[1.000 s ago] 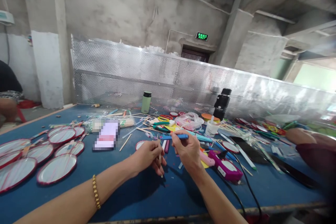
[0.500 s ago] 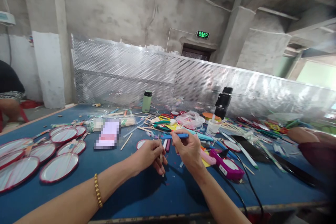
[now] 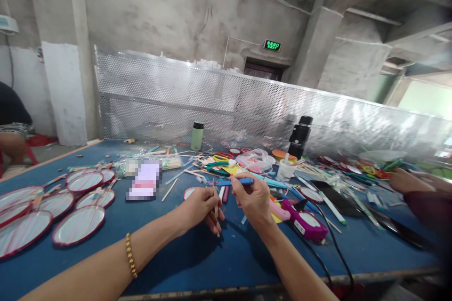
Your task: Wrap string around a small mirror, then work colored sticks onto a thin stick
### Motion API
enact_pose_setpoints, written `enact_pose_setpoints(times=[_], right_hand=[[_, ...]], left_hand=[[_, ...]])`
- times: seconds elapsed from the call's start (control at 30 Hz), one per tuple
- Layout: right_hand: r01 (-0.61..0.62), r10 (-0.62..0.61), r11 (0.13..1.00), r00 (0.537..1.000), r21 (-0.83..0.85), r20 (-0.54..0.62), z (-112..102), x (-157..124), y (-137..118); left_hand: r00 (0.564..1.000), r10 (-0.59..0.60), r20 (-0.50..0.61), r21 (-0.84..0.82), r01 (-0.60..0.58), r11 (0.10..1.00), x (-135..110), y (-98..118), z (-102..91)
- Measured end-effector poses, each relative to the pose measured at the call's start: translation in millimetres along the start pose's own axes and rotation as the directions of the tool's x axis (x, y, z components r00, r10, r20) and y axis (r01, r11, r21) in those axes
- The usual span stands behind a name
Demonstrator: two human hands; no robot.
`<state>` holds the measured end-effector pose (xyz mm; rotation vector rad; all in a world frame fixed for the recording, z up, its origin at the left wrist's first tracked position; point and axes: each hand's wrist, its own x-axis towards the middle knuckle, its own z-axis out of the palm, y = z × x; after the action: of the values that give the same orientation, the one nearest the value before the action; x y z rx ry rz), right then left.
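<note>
My left hand [image 3: 199, 207] is closed, pinching a thin wooden stick [image 3: 215, 200] that stands roughly upright between the fingers. Held in my right hand [image 3: 253, 202] is a blue pen-shaped tool [image 3: 243, 182], its narrow end pointing left toward the top of the stick; whether the two touch I cannot tell. Just behind my left hand lies a small round disc [image 3: 189, 193] with a red rim, partly hidden. A purple tube [image 3: 226, 194] rests between my hands. Beside my right wrist lies a magenta device [image 3: 307, 224] with a pale panel and black cables.
Several red-rimmed round discs [image 3: 79, 225] cover the left of the blue table [image 3: 169, 263]. Behind stand a phone [image 3: 144, 179], a green bottle [image 3: 197, 136], a black bottle [image 3: 300, 138] and a white cup [image 3: 286, 170]. Another person's hands [image 3: 409, 182] are at the right.
My hands keep almost the same pose, with the stick and blue tool held as before. At the right, the other person's hands have shifted slightly.
</note>
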<state>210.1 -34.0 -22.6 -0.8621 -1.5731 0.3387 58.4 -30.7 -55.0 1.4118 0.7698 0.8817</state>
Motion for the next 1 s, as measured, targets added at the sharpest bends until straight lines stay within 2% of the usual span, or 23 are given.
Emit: enact_pose_setpoints(times=[1.0], right_hand=[[0.036, -0.036, 0.999, 0.999, -0.036, -0.014, -1.4, 0.6, 2.2]], left_hand=[[1.0, -0.011, 0.003, -0.003, 0.011, 1.0, 0.1, 0.7, 0.3]])
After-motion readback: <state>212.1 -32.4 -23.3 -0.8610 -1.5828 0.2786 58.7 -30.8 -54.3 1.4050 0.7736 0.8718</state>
